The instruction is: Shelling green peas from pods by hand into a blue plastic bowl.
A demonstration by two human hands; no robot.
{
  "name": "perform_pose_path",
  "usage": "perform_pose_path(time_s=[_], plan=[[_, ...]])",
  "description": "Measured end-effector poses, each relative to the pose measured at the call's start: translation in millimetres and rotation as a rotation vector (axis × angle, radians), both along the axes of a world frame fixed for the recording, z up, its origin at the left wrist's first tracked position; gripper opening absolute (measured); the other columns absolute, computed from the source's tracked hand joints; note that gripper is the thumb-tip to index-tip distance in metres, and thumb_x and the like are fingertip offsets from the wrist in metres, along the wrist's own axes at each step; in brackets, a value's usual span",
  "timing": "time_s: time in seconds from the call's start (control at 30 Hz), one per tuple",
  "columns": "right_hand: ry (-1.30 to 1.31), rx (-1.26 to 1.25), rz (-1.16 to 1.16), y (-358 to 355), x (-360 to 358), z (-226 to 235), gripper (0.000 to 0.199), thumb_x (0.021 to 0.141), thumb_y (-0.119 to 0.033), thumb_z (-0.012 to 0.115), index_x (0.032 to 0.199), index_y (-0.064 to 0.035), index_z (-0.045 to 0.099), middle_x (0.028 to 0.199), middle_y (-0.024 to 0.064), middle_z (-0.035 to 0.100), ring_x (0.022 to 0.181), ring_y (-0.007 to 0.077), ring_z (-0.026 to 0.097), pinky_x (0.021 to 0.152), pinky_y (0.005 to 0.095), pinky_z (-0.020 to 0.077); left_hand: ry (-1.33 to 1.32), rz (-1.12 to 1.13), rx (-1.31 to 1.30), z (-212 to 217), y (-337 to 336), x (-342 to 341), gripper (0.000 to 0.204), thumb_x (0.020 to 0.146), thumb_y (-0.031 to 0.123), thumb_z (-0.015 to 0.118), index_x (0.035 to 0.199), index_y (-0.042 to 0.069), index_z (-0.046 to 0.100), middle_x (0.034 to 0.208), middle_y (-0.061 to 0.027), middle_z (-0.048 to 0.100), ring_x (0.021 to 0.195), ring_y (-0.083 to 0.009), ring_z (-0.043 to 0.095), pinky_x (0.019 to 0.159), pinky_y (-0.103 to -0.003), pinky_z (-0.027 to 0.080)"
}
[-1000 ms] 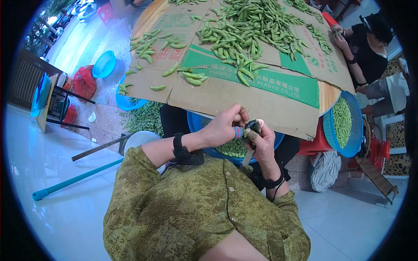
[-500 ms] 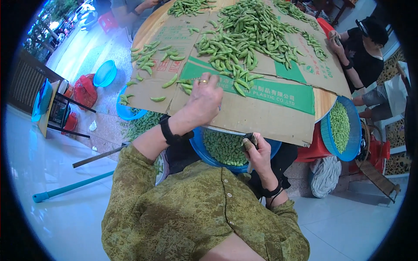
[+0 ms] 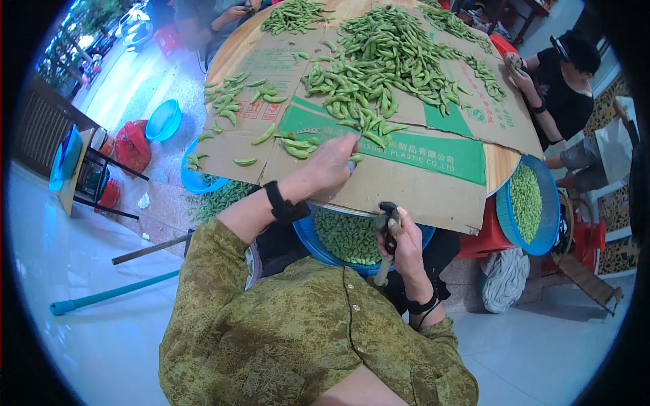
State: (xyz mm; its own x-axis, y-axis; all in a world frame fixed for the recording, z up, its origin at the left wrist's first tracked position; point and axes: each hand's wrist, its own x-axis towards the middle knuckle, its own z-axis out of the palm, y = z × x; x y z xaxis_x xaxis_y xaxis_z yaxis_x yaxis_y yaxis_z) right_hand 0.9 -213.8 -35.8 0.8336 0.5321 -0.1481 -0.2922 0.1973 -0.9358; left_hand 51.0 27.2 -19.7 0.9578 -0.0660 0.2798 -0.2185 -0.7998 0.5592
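My left hand (image 3: 330, 164) is closed at the near edge of the cardboard, with the green tip of a bean pod (image 3: 356, 158) showing at its fingers. Several loose pods (image 3: 296, 147) lie just beyond it. Over the table's near edge, my right hand (image 3: 406, 245) is wrapped round a small dark tool with a pale lower end (image 3: 387, 233); its exact kind is unclear. Below it sits a blue basin (image 3: 310, 237) of shelled green beans (image 3: 347, 237), partly covered by the table edge. A large heap of green pods (image 3: 386, 57) covers the middle of the cardboard (image 3: 406, 196).
Another blue basin (image 3: 556, 203) of beans stands at the right. Across the table's right side, a person (image 3: 569, 81) handles something small; another person (image 3: 210, 24) is at the far left. A teal pole (image 3: 115, 293) and a red bag (image 3: 133, 144) are at the left.
My left hand has drawn back from the loose pods toward me and to the right, now with a pod at its fingers. My right hand has turned slightly, showing more of the dark tool.
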Motion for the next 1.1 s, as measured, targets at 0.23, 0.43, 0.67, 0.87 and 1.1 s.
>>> perform_pose_path(time_s=[0.23,0.43,0.67,0.87,1.1], plan=[[0.122,0.204,-0.034,21.0,1.9,-1.6,0.031,0.099,-0.018,0.043,0.125,-0.0019,0.048,0.078,0.0045,0.051,0.059,0.0077,0.047,0.044,0.0201,0.0373,0.276,-0.069,-0.723,16.7,-33.3,-51.3,0.017,0.09,0.007,0.056,0.105,-0.001,0.057,0.09,-0.0087,0.066,0.076,-0.0113,0.061,0.067,-0.025,0.05],[0.08,0.207,-0.003,24.6,-0.9,-13.7,0.025,0.099,-0.02,0.043,0.116,-0.003,0.051,0.071,0.0034,0.051,0.052,0.0078,0.045,0.044,0.0204,0.0362,0.096,-0.17,-0.523,3.2,-45.3,-58.6,0.017,0.091,0.005,0.053,0.107,-0.002,0.055,0.089,-0.0078,0.064,0.08,-0.0123,0.061,0.072,-0.026,0.051],[0.193,0.307,0.005,24.8,-2.0,-7.5,0.027,0.098,-0.02,0.045,0.115,0.0003,0.049,0.078,0.0045,0.051,0.053,0.0084,0.043,0.041,0.0205,0.0341,0.397,-0.14,-0.864,13.0,-45.3,-63.0,0.014,0.088,-0.001,0.051,0.102,-0.001,0.047,0.084,-0.0078,0.059,0.079,-0.0102,0.057,0.069,-0.026,0.047],[0.281,0.406,0.035,20.0,-2.3,-6.9,0.025,0.098,-0.019,0.046,0.115,-0.0009,0.05,0.08,0.0036,0.053,0.053,0.0076,0.042,0.041,0.0204,0.0332,0.262,-0.194,-0.85,-5.5,-46.0,-64.4,0.019,0.089,0.001,0.053,0.106,0.0,0.044,0.086,-0.008,0.06,0.08,-0.01,0.057,0.069,-0.025,0.046],[0.221,0.301,-0.005,25.6,-4.2,8.5,0.025,0.095,-0.012,0.048,0.117,-0.0022,0.053,0.079,0.0023,0.054,0.049,0.0067,0.039,0.041,0.0205,0.0328,0.274,-0.174,-0.926,-11.9,-47.6,-65.6,0.021,0.092,0.003,0.052,0.109,0.003,0.041,0.096,-0.0066,0.059,0.078,-0.0082,0.056,0.064,-0.022,0.044]])
